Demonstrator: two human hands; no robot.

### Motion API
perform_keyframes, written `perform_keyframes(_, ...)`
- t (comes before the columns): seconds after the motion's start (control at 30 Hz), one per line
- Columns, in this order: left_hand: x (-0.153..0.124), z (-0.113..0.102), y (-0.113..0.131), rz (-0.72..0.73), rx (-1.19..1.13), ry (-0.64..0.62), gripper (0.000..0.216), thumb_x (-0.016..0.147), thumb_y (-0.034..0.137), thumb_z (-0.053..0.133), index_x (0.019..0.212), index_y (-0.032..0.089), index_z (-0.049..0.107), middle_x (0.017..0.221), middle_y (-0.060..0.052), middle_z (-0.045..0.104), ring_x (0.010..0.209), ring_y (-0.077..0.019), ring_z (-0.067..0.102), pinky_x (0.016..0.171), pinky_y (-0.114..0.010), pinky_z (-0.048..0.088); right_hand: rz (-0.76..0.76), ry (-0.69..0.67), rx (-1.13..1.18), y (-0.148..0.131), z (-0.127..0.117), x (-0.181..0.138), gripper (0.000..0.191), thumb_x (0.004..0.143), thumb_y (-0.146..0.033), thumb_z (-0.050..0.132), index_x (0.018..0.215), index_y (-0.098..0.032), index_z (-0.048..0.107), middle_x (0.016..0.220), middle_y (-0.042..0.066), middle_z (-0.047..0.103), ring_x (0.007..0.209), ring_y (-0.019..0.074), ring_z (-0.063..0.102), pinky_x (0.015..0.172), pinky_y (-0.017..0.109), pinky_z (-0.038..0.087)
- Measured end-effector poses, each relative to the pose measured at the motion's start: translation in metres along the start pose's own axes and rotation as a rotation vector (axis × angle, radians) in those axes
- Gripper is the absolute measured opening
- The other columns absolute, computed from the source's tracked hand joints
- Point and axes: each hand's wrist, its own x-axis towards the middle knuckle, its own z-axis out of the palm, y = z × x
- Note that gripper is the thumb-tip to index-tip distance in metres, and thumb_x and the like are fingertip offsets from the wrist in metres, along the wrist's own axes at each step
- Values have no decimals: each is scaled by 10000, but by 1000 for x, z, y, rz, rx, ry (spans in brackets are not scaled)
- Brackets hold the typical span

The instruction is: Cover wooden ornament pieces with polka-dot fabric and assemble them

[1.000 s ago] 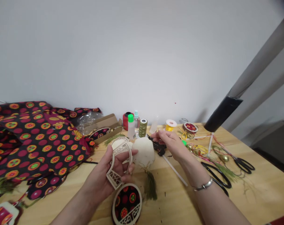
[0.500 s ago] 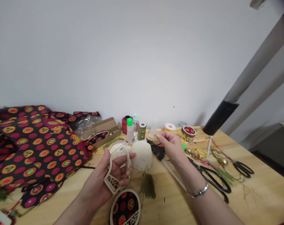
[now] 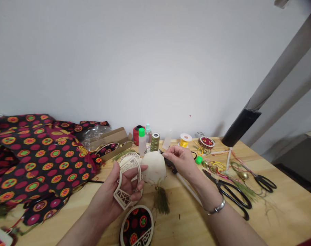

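My left hand [image 3: 124, 184] is closed around a pale openwork wooden frame [image 3: 123, 198] with lattice cut-outs, its index finger stretched toward a white rounded piece [image 3: 154, 167]. Below it lies an oval pendant [image 3: 137, 225] with a pale rim and patterned fabric. My right hand [image 3: 182, 160] has thumb and fingers pinched together beside the white piece; anything between them is too small to make out. Under that hand is a partly hidden black tool with a long white stick [image 3: 188, 189], resembling a glue gun. A green tassel [image 3: 162, 201] lies in front of the white piece.
Patterned fabric [image 3: 42, 160] covers the left side. Behind stand a green-capped bottle [image 3: 142, 141], a green thread spool [image 3: 155, 141] and a yellow cord spool [image 3: 184, 140]. Black scissors [image 3: 234, 194], cords and a black cylinder [image 3: 241, 128] are at the right.
My right hand has moved left and slightly down, closer to the white piece and over the black tool. My left hand still holds the wooden frame in nearly the same place.
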Motion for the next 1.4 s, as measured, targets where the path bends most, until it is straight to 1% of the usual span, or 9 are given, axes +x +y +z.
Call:
perform_keyframes(0.23, 1, 2, 3, 33, -18, 33, 636, 877, 512, 326, 1082, -5, 636, 692, -134, 583, 600, -171, 505, 461, -234, 378, -63, 199, -39, 3, -23, 8, 356, 780, -431, 528, 532, -175, 526, 483, -37, 443, 490, 98, 389, 520, 243, 308)
perform_keyframes(0.33, 1, 2, 4, 63, -48, 57, 625, 876, 508, 338, 1110, 2, 620, 735, -142, 600, 616, -177, 513, 453, -242, 389, -64, 107, -43, -1, -29, 8, 405, 772, -451, 545, 490, -161, 561, 521, 2, 530, 547, 119, 476, 587, 257, 361)
perform_keyframes(0.4, 1, 2, 4, 94, -61, 84, 608, 877, 498, 344, 1119, 9, 614, 776, -156, 615, 619, -182, 518, 441, -251, 396, -41, 32, -13, -3, -27, 6, 312, 713, -449, 612, 617, -154, 641, 612, 11, 593, 588, 125, 508, 592, 253, 379)
perform_keyframes(0.5, 0, 3, 3, 138, -60, 122, 559, 885, 470, 346, 1101, 39, 629, 803, -163, 632, 626, -191, 533, 434, -264, 414, 73, -98, 80, -4, -19, 2, 320, 664, -453, 656, 792, -161, 676, 660, -2, 613, 551, 108, 494, 522, 233, 370)
perform_keyframes(0.6, 0, 4, 3, 147, -60, 123, 547, 887, 466, 343, 1095, 53, 634, 811, -166, 641, 634, -195, 543, 426, -260, 418, 143, -156, 100, -1, -11, -1, 296, 608, -402, 713, 760, -152, 660, 593, -23, 582, 489, 89, 453, 470, 219, 343)
perform_keyframes(0.77, 2, 3, 5, 157, -67, 144, 547, 887, 467, 346, 1084, 45, 633, 847, -178, 649, 627, -189, 543, 419, -262, 431, 113, -72, 73, 5, -11, 1, 268, 633, -398, 684, 581, -164, 563, 456, -53, 462, 423, 80, 370, 419, 213, 264)
perform_keyframes(0.93, 4, 1, 9, 244, -95, 191, 528, 877, 479, 369, 1043, 59, 642, 960, -186, 646, 627, -174, 535, 391, -241, 427, 60, 55, 130, 8, -19, 8, 328, 685, -472, 606, 563, -176, 536, 505, -40, 479, 478, 90, 393, 480, 225, 312)
perform_keyframes(1.23, 6, -3, 9, 225, -143, 155, 572, 877, 499, 353, 1056, 29, 626, 859, -169, 636, 608, -153, 503, 389, -218, 422, 155, -362, 224, -4, 2, -7, 232, 639, -351, 682, 780, -172, 730, 751, 15, 689, 693, 136, 566, 694, 267, 416)
perform_keyframes(1.4, 5, 0, 9, 235, -129, 172, 594, 884, 495, 332, 1058, 6, 620, 884, -174, 636, 610, -154, 505, 385, -220, 426, 155, -322, 161, -2, 4, -6, 169, 648, -291, 664, 742, -169, 734, 684, 0, 680, 643, 130, 546, 678, 274, 404)
